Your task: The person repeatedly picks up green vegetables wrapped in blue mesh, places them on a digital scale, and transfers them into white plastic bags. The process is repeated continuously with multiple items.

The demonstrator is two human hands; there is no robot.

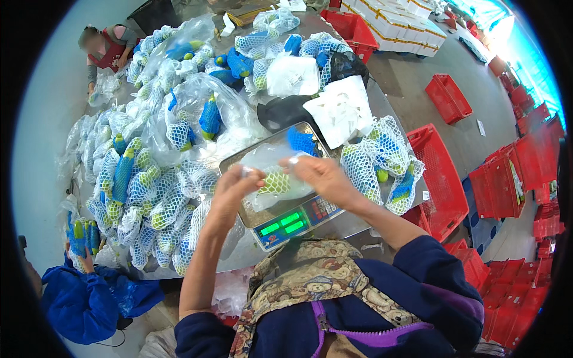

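Note:
A clear plastic bag (262,202) lies on the metal pan (249,220) of a digital scale with a lit green display (282,223). Inside it is a pale green fruit or vegetable in white foam netting (274,183). My left hand (237,183) is at the bag's left side, its fingers closed on what looks like the gathered film. At the upper right, my right hand (315,173) pinches film too; both hands are slightly blurred. A loose blue foam net (301,141) rests on the pan beyond my right hand.
Netted produce (165,192) is heaped to the left. More netted pieces (380,161) and white plastic sheets (342,112) lie right of the scale. Red crates (441,179) stand beside the table. One co-worker (107,49) is at the far left; another, in blue (85,300), is nearer.

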